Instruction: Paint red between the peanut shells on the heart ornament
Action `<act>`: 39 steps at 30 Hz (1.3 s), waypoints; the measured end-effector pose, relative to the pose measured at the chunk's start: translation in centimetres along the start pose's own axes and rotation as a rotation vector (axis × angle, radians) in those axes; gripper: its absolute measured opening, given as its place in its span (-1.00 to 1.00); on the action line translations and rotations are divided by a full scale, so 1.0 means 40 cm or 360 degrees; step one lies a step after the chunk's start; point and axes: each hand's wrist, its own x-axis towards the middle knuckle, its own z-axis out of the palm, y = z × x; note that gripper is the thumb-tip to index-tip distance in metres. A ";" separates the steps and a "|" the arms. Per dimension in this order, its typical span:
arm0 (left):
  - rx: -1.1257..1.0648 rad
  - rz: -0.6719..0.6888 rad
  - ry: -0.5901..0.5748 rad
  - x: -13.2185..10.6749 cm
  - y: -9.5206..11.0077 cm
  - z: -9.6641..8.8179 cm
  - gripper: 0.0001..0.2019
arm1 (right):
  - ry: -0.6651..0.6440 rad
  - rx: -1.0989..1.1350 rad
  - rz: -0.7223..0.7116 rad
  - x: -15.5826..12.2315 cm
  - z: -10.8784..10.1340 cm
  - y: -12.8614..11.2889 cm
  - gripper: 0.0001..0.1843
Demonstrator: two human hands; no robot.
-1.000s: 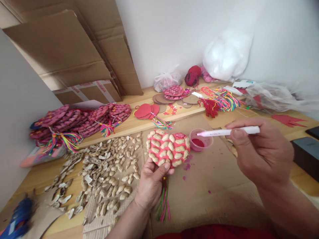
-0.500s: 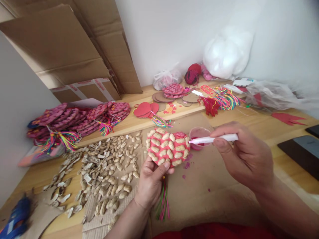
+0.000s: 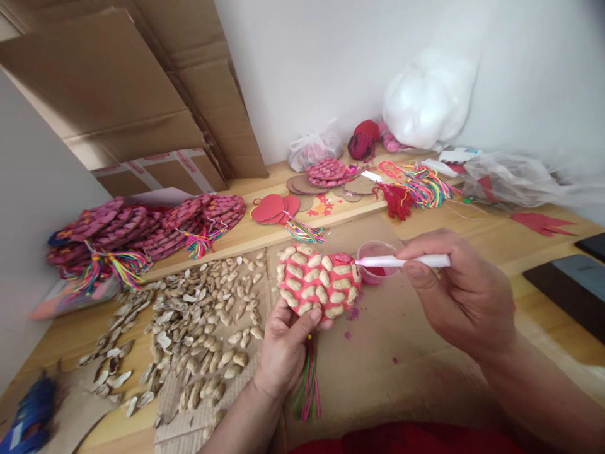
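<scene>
Right above your left thumb sits the heart (image 3: pixel 316 275), red with rows of peanuts stuck on it, and your left hand (image 3: pixel 288 340) has its lower tip pinched, thumb in front. Its green-and-pink tassel (image 3: pixel 309 384) dangles just below that grip. Over to the other side, your right hand (image 3: pixel 466 302) has the pen (image 3: pixel 385 261) held between thumb and fingers, tip pointing back toward the heart.

So what's new: a second ago that tip was over the cup (image 3: pixel 373 250), then it dropped to the heart's right edge, and now it's slid up to the outer end of the pink peanut (image 3: pixel 343 258) on the upper right. Can't tell if it's actually touching or just beside it. Your left grip has barely budged, heart's still at the same tilt. I'd read that as the color coming off the cup and over to the heart. That one nut is the only clearly pink one facing you, so the coloring looks barely started.

Cup's just past the heart, right behind the pen, with pinkish-red stuff in it. A few pink drips (image 3: pixel 348 335) are on the cardboard (image 3: pixel 359 384) to the right of your left grip, and loose peanuts (image 3: pixel 208 340) are spread off to its left.
</scene>
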 end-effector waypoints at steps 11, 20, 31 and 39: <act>0.0000 0.0031 0.0020 -0.001 -0.005 -0.006 -0.55 | -0.0098 0.0002 -0.0075 0.002 0.001 -0.005 -0.85; 0.0056 0.0025 -0.0004 -0.005 -0.004 -0.003 -0.50 | -0.0099 -0.0065 -0.0086 0.009 0.000 -0.009 -0.88; 0.0113 0.0081 -0.0075 -0.005 -0.018 -0.015 -0.57 | -0.0102 -0.0151 -0.0128 0.009 -0.002 -0.009 -0.87; 0.0119 0.0086 -0.0047 -0.005 -0.020 -0.017 -0.63 | -0.0140 -0.0201 -0.0181 0.010 -0.003 -0.012 -0.92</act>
